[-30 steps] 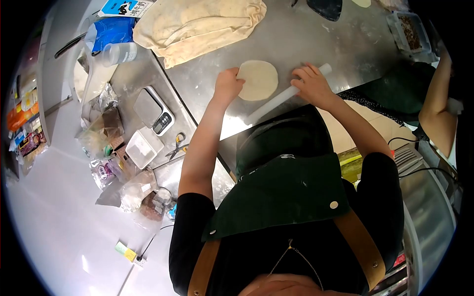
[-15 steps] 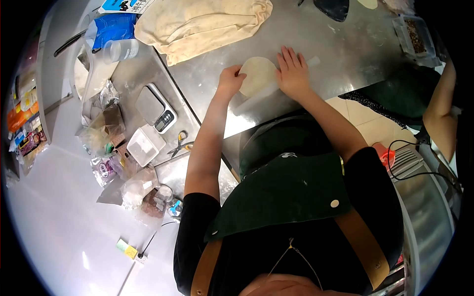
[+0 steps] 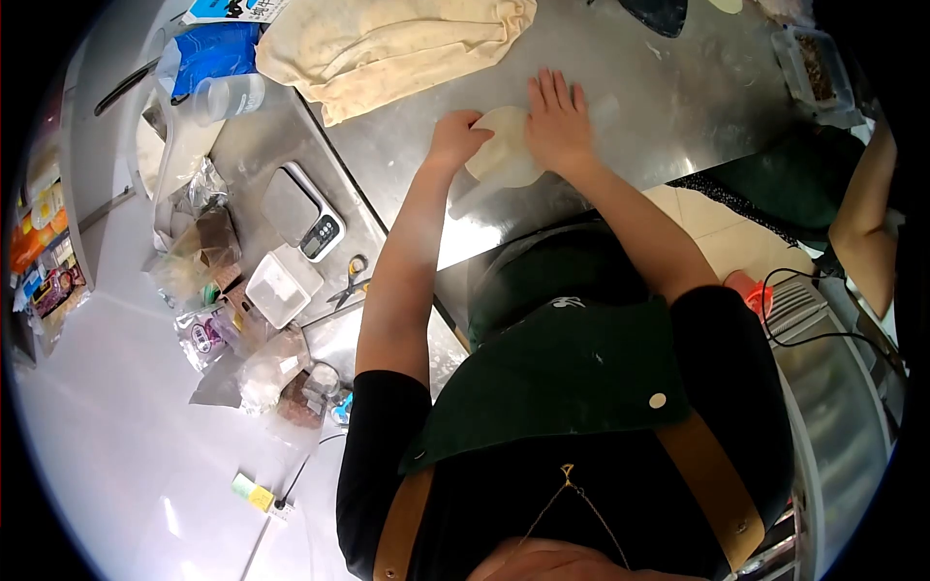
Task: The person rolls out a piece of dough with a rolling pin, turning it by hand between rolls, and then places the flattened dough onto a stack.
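left hand (image 3: 455,136): grip curled, pinching dough (image 3: 499,160) edge on worktop (image 3: 678,97) | right hand (image 3: 557,121): grip flat, fingers spread, has pushed blurred pin (image 3: 606,105) farther over dough | stroke advancing, dough likely thinning | cloth (image 3: 387,44) beyond

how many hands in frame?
2: left hand curled at the edge of the dough round, right hand flat across it. Co-worker's arm far right, hand hidden.
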A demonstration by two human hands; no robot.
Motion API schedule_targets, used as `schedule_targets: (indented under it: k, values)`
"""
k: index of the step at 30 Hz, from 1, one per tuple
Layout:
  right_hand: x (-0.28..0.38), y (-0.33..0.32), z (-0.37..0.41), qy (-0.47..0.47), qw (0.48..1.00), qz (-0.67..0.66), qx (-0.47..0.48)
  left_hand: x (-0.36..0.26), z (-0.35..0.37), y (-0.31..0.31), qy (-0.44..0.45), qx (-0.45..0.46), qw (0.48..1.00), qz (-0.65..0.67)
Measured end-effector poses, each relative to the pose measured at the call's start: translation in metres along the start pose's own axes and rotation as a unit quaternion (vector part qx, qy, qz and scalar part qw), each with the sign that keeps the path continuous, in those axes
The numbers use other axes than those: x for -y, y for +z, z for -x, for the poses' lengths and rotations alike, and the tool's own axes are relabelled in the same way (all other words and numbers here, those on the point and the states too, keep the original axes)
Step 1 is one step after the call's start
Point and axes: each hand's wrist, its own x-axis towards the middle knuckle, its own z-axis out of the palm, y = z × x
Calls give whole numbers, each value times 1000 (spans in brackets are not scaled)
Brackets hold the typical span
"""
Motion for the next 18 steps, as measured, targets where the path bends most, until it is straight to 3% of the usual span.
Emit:
schedule_targets:
  k: [2, 5, 10, 13, 16, 18]
  values:
    - [14, 4, -38, 25, 1000, 1, -10, -3, -5, -1, -1, 7, 999, -31]
    - [9, 8, -33, -7, 999, -23, -44, -2, -9, 1, 2, 5, 998, -60]
    - [-30, -5, 53, -95, 993, -72, -1, -14, 9, 11, 16, -66, 987, -146]
    - [-50, -32, 76, -178, 981, -74, 37, -27, 31, 13, 69, -89, 972, -207]
    - [-66, -43, 74, -233, 965, -77, 90, -44, 55, 5, 127, -59, 982, -128]
    - [-71, -54, 74, -234, 963, -101, 87, -40, 57, -3, 111, -63, 992, -20]
